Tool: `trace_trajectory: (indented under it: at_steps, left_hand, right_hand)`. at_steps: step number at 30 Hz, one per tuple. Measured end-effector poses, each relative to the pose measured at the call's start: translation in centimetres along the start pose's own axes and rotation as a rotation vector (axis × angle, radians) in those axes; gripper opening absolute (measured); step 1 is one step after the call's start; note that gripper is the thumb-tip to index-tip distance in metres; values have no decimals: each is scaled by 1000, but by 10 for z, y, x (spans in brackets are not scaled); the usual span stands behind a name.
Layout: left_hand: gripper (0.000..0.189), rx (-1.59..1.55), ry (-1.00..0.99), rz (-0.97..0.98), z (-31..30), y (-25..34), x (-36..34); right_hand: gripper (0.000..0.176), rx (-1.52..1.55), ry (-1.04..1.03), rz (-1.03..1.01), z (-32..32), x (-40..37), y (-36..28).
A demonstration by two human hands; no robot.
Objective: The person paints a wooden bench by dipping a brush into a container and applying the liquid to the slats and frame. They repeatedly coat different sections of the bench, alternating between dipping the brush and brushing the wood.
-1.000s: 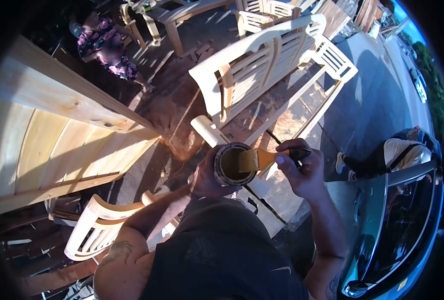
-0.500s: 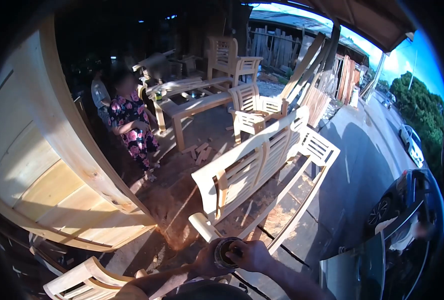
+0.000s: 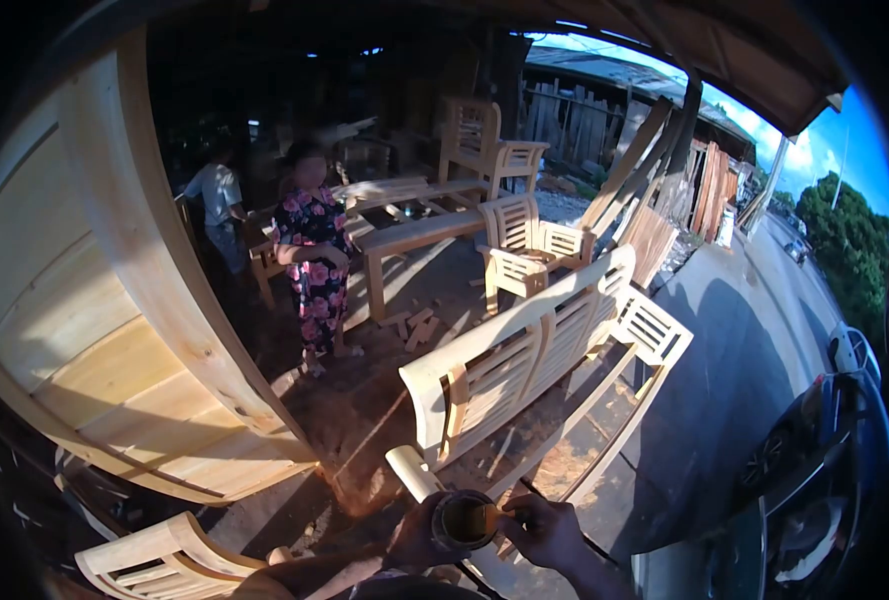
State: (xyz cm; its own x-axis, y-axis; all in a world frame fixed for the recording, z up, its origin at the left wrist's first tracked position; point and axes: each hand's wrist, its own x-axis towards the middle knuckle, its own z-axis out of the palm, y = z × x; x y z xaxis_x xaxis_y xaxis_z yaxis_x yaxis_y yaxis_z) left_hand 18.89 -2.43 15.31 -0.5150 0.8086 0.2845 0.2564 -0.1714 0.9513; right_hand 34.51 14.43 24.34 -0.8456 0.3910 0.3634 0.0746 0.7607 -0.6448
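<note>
Head camera: the biggest piece is a planked wooden panel (image 3: 114,372) filling the left of the frame, followed by a pale slatted bench (image 3: 539,335) that runs from the lower centre up toward the right of centre. A smaller slatted backrest (image 3: 159,562) shows at the lower left edge. At the bottom centre, the left hand (image 3: 414,538) wraps around the side of a lidless can (image 3: 448,503), while the right hand (image 3: 546,530), just to the can's right in the frame, grips a paintbrush (image 3: 490,518) between thumb and fingers. The can sits just below the near end of the bench as the picture shows it, its mouth facing up toward the camera. It looks rigid and probably light enough for one hand, though any liquid inside would make it slosh if tipped; the level is too dark to judge. A full palm around its wall seems the surest hold, since a smeared rim could be slippery. The brush, smallest of all, should be light, with a stiff handle and softer bristles; the handle is the place to take it. Its orange part reaches over the can's mouth, and whether the bristles touch the contents cannot be told.
</note>
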Motion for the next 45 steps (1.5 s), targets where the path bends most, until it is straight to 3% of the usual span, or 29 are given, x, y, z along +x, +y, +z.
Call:
trace_trajectory:
  at_steps: [7,9,12,16,24,28,29,30,33,34,37,40,45]
  left_hand:
    - [88,148,81,-90,5,4,1]
    - [94,245,71,43,2,-17,-1]
    - [100,174,39,120,1,-37,0]
    - [103,158,9,63,0,-39,-3]
    - [104,192,20,129,-3,-58,-3]
    - [103,272,13,164,-11,-37,5]
    - [103,259,16,133,-9,-41,2]
    - [101,284,48,-79,-6,-19,-1]
    - [108,192,1,99,-9,-41,1]
    - [107,181,-39,53,-11,-41,2]
    - [111,145,-34,151,-15,-43,7]
    - [114,186,-34,157,-20,-43,9]
    - [114,228,0,197,-23,-53,6]
  right_hand:
    - [19,166,7,167,-22,-1,-2]
    - [17,266,-7,250,-25,-2,2]
    - [15,212,28,190,-29,-3,3]
    - [18,221,83,114,-29,-2,7]
    - [15,240,86,179,-36,1,14]
    - [13,230,112,175,-39,3,12]
    - [14,227,101,159,-41,6,8]
    - [15,234,80,114,-41,6,7]
    - [19,295,-81,29,-43,18,-9]
    - [22,280,-156,-45,-40,23,-11]
    - [32,213,-384,-109,-35,29,-8]
    - [40,161,-411,-180,-31,30,2]
    - [40,192,-444,-22,-55,31,0]
